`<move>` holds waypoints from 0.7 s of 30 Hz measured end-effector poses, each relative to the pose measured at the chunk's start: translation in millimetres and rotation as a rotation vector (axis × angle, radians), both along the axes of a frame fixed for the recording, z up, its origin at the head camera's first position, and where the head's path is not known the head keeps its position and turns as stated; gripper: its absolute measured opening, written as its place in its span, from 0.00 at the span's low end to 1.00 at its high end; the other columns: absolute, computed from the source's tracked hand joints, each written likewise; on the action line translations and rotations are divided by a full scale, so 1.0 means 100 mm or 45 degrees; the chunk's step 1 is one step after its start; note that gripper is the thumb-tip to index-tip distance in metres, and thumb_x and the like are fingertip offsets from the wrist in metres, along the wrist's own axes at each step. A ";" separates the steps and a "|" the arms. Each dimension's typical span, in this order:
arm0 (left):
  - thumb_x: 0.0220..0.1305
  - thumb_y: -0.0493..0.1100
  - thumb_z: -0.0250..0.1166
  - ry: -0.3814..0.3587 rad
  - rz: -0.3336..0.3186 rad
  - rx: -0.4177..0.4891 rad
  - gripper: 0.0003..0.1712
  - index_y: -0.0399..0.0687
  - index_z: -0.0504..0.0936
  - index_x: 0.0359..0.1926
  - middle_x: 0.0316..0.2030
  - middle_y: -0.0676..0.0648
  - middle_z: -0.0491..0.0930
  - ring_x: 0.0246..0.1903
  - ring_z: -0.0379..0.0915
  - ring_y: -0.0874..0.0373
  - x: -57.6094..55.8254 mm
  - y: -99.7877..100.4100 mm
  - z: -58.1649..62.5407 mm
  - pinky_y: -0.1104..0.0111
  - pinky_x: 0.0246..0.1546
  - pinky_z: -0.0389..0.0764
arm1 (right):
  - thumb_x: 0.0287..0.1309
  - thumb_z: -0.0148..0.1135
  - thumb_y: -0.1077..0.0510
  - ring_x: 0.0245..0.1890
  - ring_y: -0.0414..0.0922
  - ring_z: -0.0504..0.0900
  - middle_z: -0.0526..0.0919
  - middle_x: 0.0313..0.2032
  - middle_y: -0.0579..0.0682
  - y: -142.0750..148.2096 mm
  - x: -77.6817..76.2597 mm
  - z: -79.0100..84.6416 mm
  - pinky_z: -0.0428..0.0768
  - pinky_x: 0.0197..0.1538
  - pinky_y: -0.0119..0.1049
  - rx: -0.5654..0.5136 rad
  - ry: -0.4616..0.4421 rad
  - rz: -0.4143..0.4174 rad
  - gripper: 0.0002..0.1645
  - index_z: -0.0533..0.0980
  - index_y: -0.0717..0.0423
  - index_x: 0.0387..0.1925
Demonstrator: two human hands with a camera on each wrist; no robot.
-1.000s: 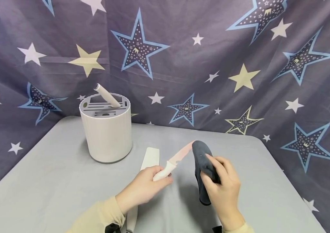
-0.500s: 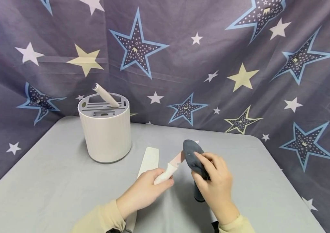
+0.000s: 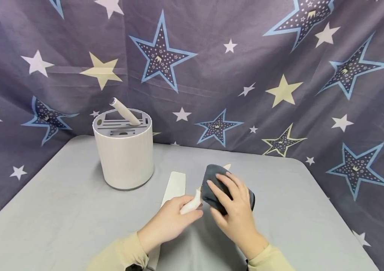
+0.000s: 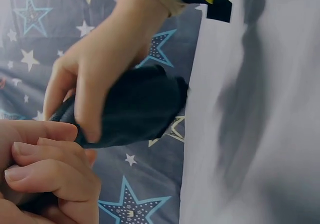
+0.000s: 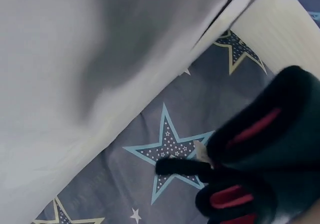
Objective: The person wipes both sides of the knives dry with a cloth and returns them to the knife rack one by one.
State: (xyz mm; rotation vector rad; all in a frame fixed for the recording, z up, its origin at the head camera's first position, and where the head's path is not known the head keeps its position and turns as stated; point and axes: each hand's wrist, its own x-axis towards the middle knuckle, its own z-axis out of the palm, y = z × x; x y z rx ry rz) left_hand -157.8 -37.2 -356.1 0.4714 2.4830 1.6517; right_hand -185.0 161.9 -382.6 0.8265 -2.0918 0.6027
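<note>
My left hand (image 3: 169, 222) grips the white handle (image 3: 192, 203) of a small knife with a pinkish blade. A dark blue-grey cloth (image 3: 212, 175), held by my right hand (image 3: 234, 203), is folded over the blade. Only the blade's tip (image 3: 227, 166) shows past the far side of the cloth. In the left wrist view, the cloth (image 4: 142, 104) hangs from my right hand (image 4: 97, 69), close to the curled fingers of my left hand (image 4: 55, 174). The right wrist view shows the cloth (image 5: 275, 149) in folds with red inside.
A white round knife block (image 3: 124, 162) with a slotted top stands at the back left, a pale handle (image 3: 124, 111) leaning out of it. Partly under my left forearm lies a long flat white piece (image 3: 175, 184). A star-patterned curtain (image 3: 212, 75) hangs behind the grey table (image 3: 297, 210).
My right hand has moved left with the cloth, from near the blade's tip down towards the handle, covering most of the blade. My left hand has stayed nearly in place.
</note>
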 end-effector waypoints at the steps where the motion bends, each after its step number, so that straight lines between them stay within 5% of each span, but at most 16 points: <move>1: 0.61 0.47 0.66 -0.005 -0.001 0.016 0.19 0.41 0.83 0.50 0.25 0.53 0.75 0.25 0.68 0.61 0.00 0.00 0.00 0.71 0.24 0.69 | 0.43 0.66 0.62 0.67 0.62 0.65 0.74 0.63 0.54 -0.01 0.00 -0.02 0.62 0.62 0.69 0.019 -0.015 -0.001 0.37 0.77 0.47 0.61; 5: 0.60 0.45 0.67 -0.019 0.000 0.072 0.19 0.41 0.83 0.50 0.26 0.53 0.74 0.26 0.68 0.60 0.00 0.02 0.01 0.71 0.25 0.69 | 0.38 0.65 0.68 0.71 0.63 0.59 0.69 0.69 0.52 -0.02 -0.03 -0.07 0.59 0.61 0.75 0.069 -0.036 0.013 0.46 0.72 0.46 0.65; 9: 0.59 0.45 0.67 -0.006 0.026 0.076 0.17 0.42 0.84 0.47 0.27 0.52 0.76 0.27 0.68 0.60 0.01 0.03 -0.02 0.71 0.26 0.70 | 0.33 0.60 0.73 0.71 0.64 0.60 0.69 0.69 0.52 -0.01 -0.05 -0.10 0.65 0.60 0.64 0.091 0.009 0.033 0.49 0.72 0.48 0.66; 21: 0.59 0.45 0.66 0.005 0.029 0.066 0.17 0.42 0.84 0.47 0.30 0.51 0.78 0.29 0.70 0.59 0.01 0.03 -0.02 0.71 0.27 0.71 | 0.37 0.59 0.78 0.68 0.63 0.66 0.74 0.66 0.52 0.01 -0.12 -0.05 0.72 0.54 0.58 0.104 0.148 -0.005 0.46 0.75 0.49 0.63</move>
